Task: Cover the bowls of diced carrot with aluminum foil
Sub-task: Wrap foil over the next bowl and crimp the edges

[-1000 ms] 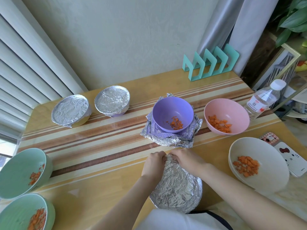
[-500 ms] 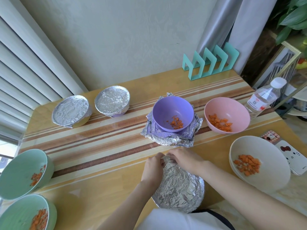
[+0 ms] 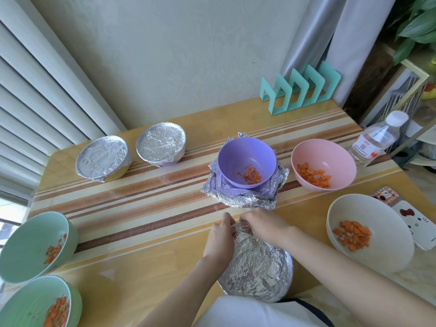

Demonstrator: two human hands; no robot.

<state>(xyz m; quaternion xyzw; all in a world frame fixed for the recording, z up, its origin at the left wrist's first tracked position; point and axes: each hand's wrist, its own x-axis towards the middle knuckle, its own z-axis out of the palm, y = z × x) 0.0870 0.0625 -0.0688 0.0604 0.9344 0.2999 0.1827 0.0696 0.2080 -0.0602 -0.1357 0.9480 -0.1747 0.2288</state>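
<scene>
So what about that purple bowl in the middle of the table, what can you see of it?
The purple bowl looks like smooth plastic, round and deep, standing upright and uncovered. A small heap of diced carrot lies at its bottom. It sits on a crumpled stack of aluminum foil whose edges curl up around it, on the striped wooden table. The left hand and right hand are off it, pinching a nearer bowl's foil cover.

Looks like a home dining corner: striped wooden surface [image 3: 141, 208] against a plain wall [image 3: 188, 55], slatted blinds [image 3: 35, 102] at left, grey curtain [image 3: 330, 43] and leafy houseplant [image 3: 415, 22] far right, teal rack [image 3: 302, 90] at the far edge, pastel bowls of diced carrot [image 3: 330, 154], water bottle [image 3: 375, 140] and cartoon-print phone [image 3: 417, 223] at right.
</scene>
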